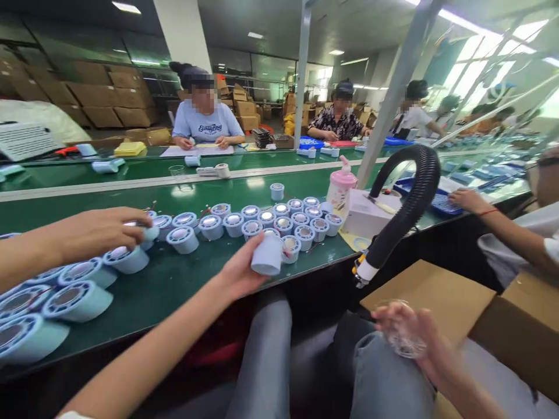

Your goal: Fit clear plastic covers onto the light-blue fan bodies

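My left hand [242, 270] reaches over the table edge, its fingers closed around a light-blue cylindrical housing [266, 256]. The smooth side of that housing faces me. Just behind it stands a cluster of similar housings [283, 224] with slotted rims, silvery round centres and thin wires. Low on the right, above my knee, my right hand [421, 337] is blurred and curled around a clear plastic cup-like piece [406, 340]. At the left, another person's hand [105, 230] grips a light-blue housing [151, 234] over a row of more housings [78, 301].
A black flexible hose [408, 198] arches beside a white box [371, 212] and a pink-lidded bottle [342, 185]. An open cardboard box [437, 297] sits at lower right. Across the green belt [227, 186], co-workers sit; another person's hand [469, 201] touches a blue tray [445, 203].
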The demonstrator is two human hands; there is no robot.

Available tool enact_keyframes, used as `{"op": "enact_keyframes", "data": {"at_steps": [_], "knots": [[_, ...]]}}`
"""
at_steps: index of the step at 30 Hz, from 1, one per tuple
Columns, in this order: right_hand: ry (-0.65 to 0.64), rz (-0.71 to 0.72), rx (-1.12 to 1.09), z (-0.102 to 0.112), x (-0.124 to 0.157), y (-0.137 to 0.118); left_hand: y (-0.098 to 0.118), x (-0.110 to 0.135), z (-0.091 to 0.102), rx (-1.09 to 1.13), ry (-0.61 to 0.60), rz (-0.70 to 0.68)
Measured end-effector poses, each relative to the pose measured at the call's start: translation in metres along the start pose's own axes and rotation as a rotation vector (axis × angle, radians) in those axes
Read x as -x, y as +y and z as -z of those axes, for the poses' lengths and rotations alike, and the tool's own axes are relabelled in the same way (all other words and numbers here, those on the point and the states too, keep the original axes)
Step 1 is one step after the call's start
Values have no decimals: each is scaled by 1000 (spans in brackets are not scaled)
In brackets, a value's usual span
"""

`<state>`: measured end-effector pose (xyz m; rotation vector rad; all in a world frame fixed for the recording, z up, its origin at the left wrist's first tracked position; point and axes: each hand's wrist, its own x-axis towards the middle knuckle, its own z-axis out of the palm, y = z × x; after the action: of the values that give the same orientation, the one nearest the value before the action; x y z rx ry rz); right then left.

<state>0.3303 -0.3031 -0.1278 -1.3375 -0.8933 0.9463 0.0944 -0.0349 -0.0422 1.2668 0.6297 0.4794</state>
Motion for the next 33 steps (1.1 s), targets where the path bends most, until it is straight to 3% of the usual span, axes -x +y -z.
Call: {"op": "enact_keyframes", "data": {"at_steps": [3, 5, 7, 10, 13, 19, 23, 27, 33], "knots": [[-193, 9, 66, -53, -12, -12, -40, 27, -25, 340, -53, 219], [-250, 85, 297, -75, -9, -16, -57, 39, -31, 494, -61, 321], [-248, 236, 595, -87, -3, -18, -68, 47, -31, 510, -71, 370], [-140, 446, 955, -92, 6, -19, -75, 53, -27, 432, -167, 353], [-65, 547, 1192, -94, 9, -24, -78, 52, -27, 337, -281, 348], [-130, 627, 1421, -101, 4, -37, -78, 50, -44, -93, -486, 348], [-175, 455, 1368, -99, 2, -34, -75, 55, -50, -449, -485, 87], [-242, 269, 1129, -93, 6, -30, -78, 64, -53, -577, -351, -141], [-200, 91, 682, -90, 9, -31, -103, 70, -53, -501, -221, -215]]}}
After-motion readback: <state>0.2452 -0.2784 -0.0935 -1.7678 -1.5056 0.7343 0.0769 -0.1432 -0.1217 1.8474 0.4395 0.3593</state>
